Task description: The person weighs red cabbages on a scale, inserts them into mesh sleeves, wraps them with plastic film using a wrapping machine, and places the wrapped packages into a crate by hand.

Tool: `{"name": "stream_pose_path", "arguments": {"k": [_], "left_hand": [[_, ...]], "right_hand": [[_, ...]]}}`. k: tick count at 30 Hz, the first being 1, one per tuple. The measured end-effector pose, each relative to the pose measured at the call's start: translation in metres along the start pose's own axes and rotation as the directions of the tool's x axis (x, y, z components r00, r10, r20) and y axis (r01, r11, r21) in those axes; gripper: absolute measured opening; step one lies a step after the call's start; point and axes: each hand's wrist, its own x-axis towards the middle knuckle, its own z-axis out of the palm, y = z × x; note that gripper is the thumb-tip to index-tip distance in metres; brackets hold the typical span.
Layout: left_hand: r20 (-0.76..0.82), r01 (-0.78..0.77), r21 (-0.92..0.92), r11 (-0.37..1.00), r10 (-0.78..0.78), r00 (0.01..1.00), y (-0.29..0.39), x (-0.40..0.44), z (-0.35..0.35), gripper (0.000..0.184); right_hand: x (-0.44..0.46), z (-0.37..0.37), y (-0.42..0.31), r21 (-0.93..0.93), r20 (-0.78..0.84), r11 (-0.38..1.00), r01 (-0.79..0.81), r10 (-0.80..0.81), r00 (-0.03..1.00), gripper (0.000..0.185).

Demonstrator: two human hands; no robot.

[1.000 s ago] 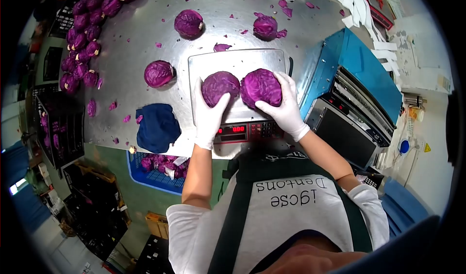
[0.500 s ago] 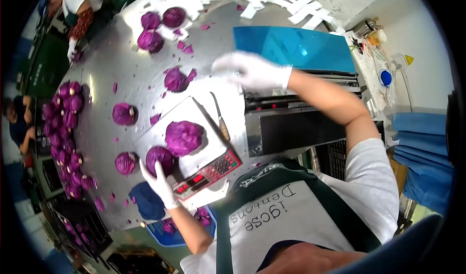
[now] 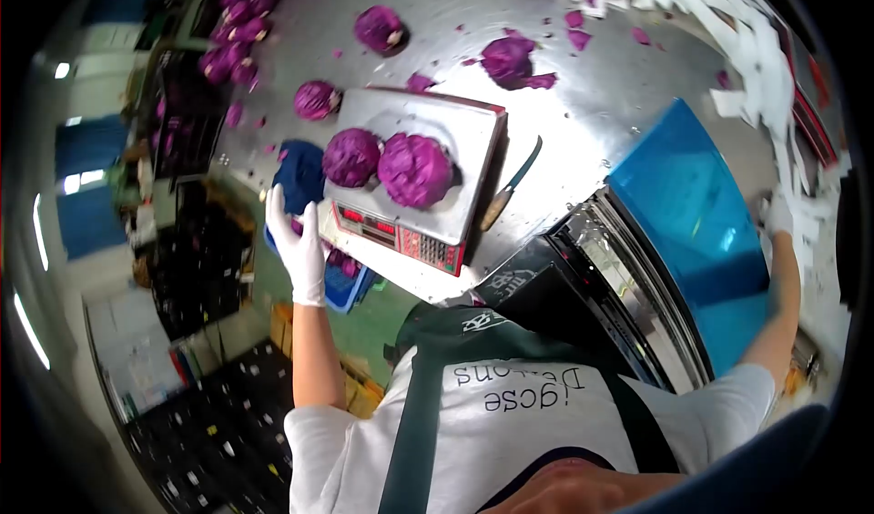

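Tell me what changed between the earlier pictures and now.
Both cabbages on the scale have been let go. The left hand has come off the left one and is open near the blue cloth. The right hand has swung far right past the blue machine to the white strips; whether it grips any is unclear. The cabbages stay side by side.

"igcse Dentons" lettering (image 3: 517, 387) on white shirt (image 3: 492, 437)

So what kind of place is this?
Probably a produce packing or prep room. Two red cabbages sit on a digital scale, a knife lies beside it, and more cabbages are heaped at one side of the metal table.
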Motion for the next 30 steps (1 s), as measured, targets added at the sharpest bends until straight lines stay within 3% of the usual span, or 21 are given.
{"name": "stream_pose_path", "arguments": {"k": [2, 5, 6, 7, 8, 10, 13, 15, 17, 18, 20, 21, 22, 23, 24, 25, 26, 28, 30], "left_hand": [[-0.006, 0.042, -0.026, 0.999, -0.042, 0.999, 0.002, -0.011, -0.004, 0.055], [-0.004, -0.033, 0.054, 0.998, 0.033, 0.999, 0.01, -0.013, -0.009, 0.054], [-0.002, -0.063, 0.062, 0.996, 0.063, 0.998, 0.012, -0.012, -0.01, 0.053], [0.001, -0.051, 0.024, 0.998, 0.051, 0.999, 0.018, -0.011, -0.012, 0.053], [0.003, -0.041, -0.018, 0.999, 0.041, 0.999, 0.023, -0.01, -0.013, 0.054], [0.013, -0.026, -0.113, 0.993, 0.027, 1.0, 0.026, -0.009, -0.014, 0.055], [0.094, 0.116, -0.456, 0.882, -0.082, 0.992, 0.036, -0.022, -0.01, 0.054], [0.135, 0.029, -0.48, 0.877, 0.042, 0.99, 0.029, -0.033, 0.002, 0.052], [0.282, 0.032, -0.559, 0.828, 0.153, 0.947, 0.046, -0.051, 0.01, 0.046], [0.344, -0.004, -0.593, 0.805, 0.257, 0.903, 0.049, -0.058, 0.019, 0.043], [0.525, 0.282, -0.724, 0.63, 0.238, 0.817, 0.076, -0.08, 0.028, 0.043], [0.648, 0.448, -0.712, 0.54, 0.262, 0.715, 0.088, -0.086, 0.021, 0.049], [0.552, 0.349, -0.811, 0.469, 0.416, 0.723, 0.083, -0.101, 0.037, 0.054], [0.587, 0.435, -0.804, 0.405, 0.43, 0.686, 0.089, -0.11, 0.03, 0.055], [0.62, 0.518, -0.784, 0.341, 0.445, 0.646, 0.09, -0.117, 0.02, 0.056], [0.582, 0.419, -0.812, 0.407, 0.505, 0.638, 0.084, -0.118, 0.015, 0.055], [0.545, 0.309, -0.83, 0.464, 0.562, 0.622, 0.077, -0.118, 0.01, 0.054], [0.568, 0.342, -0.817, 0.465, 0.541, 0.621, 0.059, -0.113, -0.001, 0.035], [0.624, 0.399, -0.777, 0.487, 0.518, 0.585, 0.037, -0.109, -0.005, 0.027]], "right_hand": [[0.023, 0.006, 0.019, -0.057, 0.205, 0.995, 0.077, -0.064, 0.977, 0.038], [0.033, 0.001, 0.015, 0.194, -0.222, 0.97, 0.146, -0.101, 0.97, 0.032], [0.018, -0.037, -0.011, 0.167, -0.518, 0.92, 0.355, -0.225, 0.825, 0.033], [-0.004, -0.084, -0.044, 0.024, -0.749, 0.861, 0.508, -0.321, 0.579, 0.034], [-0.02, -0.118, -0.067, 0.047, -0.792, 0.842, 0.538, -0.297, 0.534, 0.033], [-0.064, -0.172, -0.106, 0.212, -0.77, 0.802, 0.559, -0.215, 0.601, 0.031], [-0.143, -0.23, -0.164, 0.441, -0.713, 0.664, 0.604, -0.15, 0.685, 0.028], [-0.203, -0.258, -0.21, 0.584, -0.647, 0.53, 0.615, -0.154, 0.747, 0.026], [-0.262, -0.277, -0.256, 0.724, -0.536, 0.406, 0.558, -0.179, 0.825, 0.024], [-0.291, -0.283, -0.282, 0.789, -0.459, 0.356, 0.5, -0.198, 0.866, 0.023], [-0.348, -0.289, -0.341, 0.896, -0.266, 0.299, 0.328, -0.229, 0.936, 0.022], [-0.373, -0.288, -0.372, 0.928, -0.143, 0.306, 0.213, -0.236, 0.961, 0.022], [-0.398, -0.286, -0.404, 0.943, -0.007, 0.323, 0.079, -0.218, 0.976, 0.021], [-0.422, -0.287, -0.436, 0.927, 0.146, 0.367, -0.079, -0.158, 0.976, 0.021], [-0.414, -0.221, -0.439, 0.969, -0.246, -0.136, 0.207, -0.431, 0.868, 0.023], [-0.431, -0.206, -0.463, 0.952, -0.307, -0.101, 0.289, -0.304, 0.902, 0.023], [-0.455, -0.215, -0.488, 0.911, -0.378, -0.244, 0.333, -0.171, 0.91, 0.023], [-0.455, -0.194, -0.504, 0.819, -0.563, -0.174, 0.548, -0.056, 0.824, 0.022], [-0.458, -0.191, -0.504, 0.784, -0.619, -0.05, 0.619, -0.136, 0.773, 0.019]]}}
